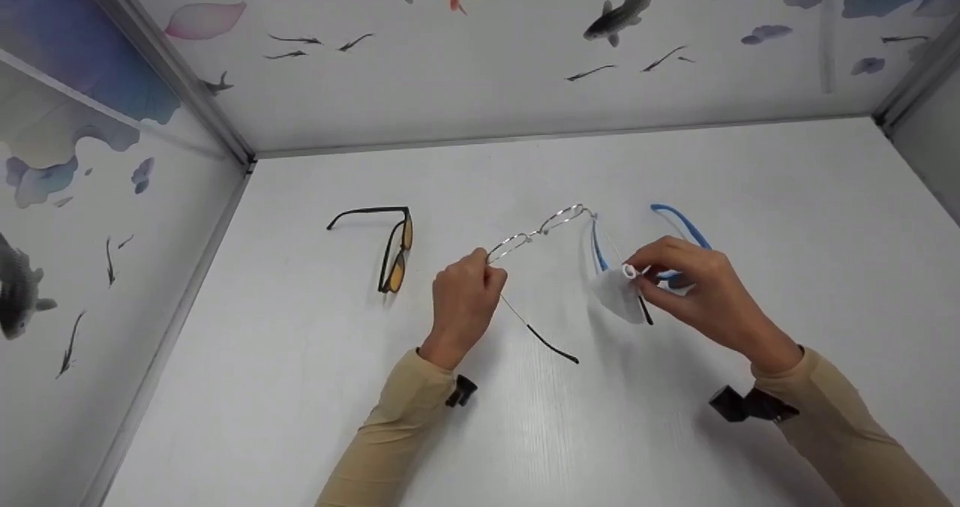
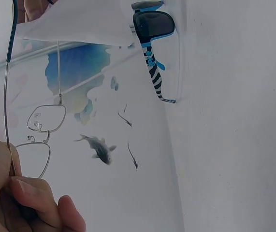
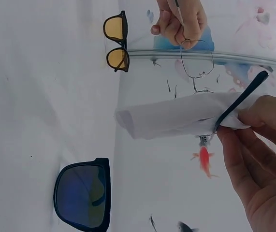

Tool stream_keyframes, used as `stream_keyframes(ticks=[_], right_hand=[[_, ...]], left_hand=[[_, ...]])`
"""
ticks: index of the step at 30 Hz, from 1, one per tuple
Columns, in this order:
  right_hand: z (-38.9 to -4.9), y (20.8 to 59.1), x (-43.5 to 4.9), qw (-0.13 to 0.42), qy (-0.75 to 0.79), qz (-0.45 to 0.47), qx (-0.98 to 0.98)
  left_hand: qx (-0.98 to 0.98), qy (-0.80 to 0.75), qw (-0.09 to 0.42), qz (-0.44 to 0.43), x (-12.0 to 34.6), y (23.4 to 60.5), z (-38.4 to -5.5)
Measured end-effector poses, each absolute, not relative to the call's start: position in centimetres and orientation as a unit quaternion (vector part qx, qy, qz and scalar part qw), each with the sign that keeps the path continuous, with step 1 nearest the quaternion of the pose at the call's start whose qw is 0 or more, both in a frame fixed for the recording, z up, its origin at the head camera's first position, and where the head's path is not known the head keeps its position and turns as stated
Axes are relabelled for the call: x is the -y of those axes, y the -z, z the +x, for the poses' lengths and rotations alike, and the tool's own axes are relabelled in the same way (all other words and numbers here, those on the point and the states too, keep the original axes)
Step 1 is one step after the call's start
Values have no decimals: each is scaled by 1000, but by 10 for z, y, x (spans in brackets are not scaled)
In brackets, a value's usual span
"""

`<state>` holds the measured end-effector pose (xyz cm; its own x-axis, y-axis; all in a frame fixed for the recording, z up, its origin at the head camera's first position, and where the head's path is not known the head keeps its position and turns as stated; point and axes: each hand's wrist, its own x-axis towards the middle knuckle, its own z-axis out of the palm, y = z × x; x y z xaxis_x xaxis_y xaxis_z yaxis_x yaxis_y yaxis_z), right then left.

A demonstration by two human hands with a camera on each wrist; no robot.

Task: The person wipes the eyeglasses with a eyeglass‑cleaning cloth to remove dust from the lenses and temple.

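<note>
A pair of thin silver wire-rimmed eyeglasses (image 1: 541, 229) is held up over the table, temples unfolded toward the person. My left hand (image 1: 466, 301) grips it at the left end, where lens rim and temple meet. With thumb and fingertips, my right hand (image 1: 694, 286) pinches a white cloth (image 1: 619, 295) around the other temple, whose dark tip (image 3: 246, 99) sticks out past the cloth. The cloth hangs down from the fingers. In the left wrist view both clear lenses (image 2: 47, 118) show, with the left fingers curled at the near rim.
Blue-framed sunglasses (image 1: 679, 226) with striped temples lie on the table behind the right hand, partly hidden. Black-framed glasses with amber lenses (image 1: 397, 256) lie at the left. Panels printed with fish (image 1: 622, 16) stand along the back and left of the white table (image 1: 300, 387).
</note>
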<state>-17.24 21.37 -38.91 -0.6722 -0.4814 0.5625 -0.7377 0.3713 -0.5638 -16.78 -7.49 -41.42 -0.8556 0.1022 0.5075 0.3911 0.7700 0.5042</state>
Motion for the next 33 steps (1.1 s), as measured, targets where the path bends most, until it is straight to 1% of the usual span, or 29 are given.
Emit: stream_keyframes(ticks=[8,13,16,21,26,30,33], right_hand=[[-182,387,-209,186,-405,394,804],[-186,385,-207,184,-385,391,816],[-191,384,-207,186,-370,385,825],[-200,380,-204,199,-351,389,828],[-203,377,-203,211,-315,398,836],[-203,377,-204,219,-286,406,840],[-202,377,-204,225,-271,417,838]], left_hand=[[903,345,200,-160,75,411,-159],[902,344,186,-181,76,411,-157],[899,355,165,-197,76,409,-156],[890,390,102,-211,80,407,-156],[860,466,16,-209,86,405,-155],[818,541,-53,-190,89,405,-154],[789,585,-85,-168,88,404,-154]])
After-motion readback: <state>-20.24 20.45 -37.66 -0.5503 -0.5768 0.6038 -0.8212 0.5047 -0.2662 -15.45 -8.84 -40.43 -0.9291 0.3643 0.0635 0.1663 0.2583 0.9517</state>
